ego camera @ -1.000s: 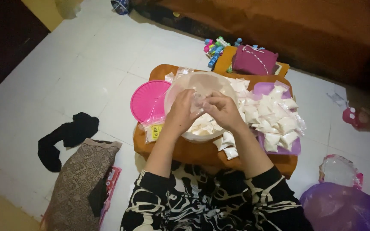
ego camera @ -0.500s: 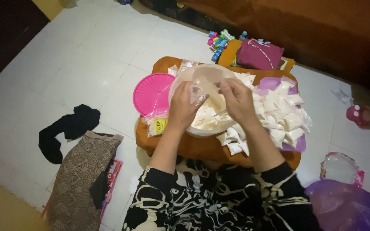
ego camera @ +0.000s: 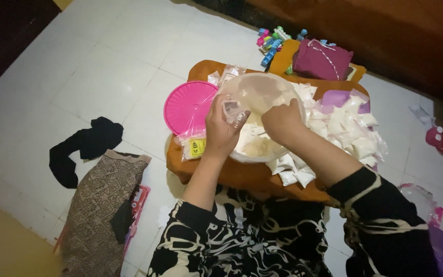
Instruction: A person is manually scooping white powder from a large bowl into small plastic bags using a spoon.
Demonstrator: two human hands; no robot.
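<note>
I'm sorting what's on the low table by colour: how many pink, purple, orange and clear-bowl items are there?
Pink: 1, the round lid.
Purple: 1, the tray under the pile of white packets.
Orange: 1, the low table itself.
Clear: 1, the bowl under the left hand and right hand.
Total: 4.

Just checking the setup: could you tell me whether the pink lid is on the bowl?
No, the pink lid lies flat beside the translucent bowl, on its left, leaving it open.

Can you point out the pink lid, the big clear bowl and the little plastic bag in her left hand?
pink lid (ego camera: pixel 186 107), head view, ribbed top.
clear bowl (ego camera: pixel 255 90), head view, far inner wall.
small plastic bag (ego camera: pixel 230 109), head view, open mouth.
</note>
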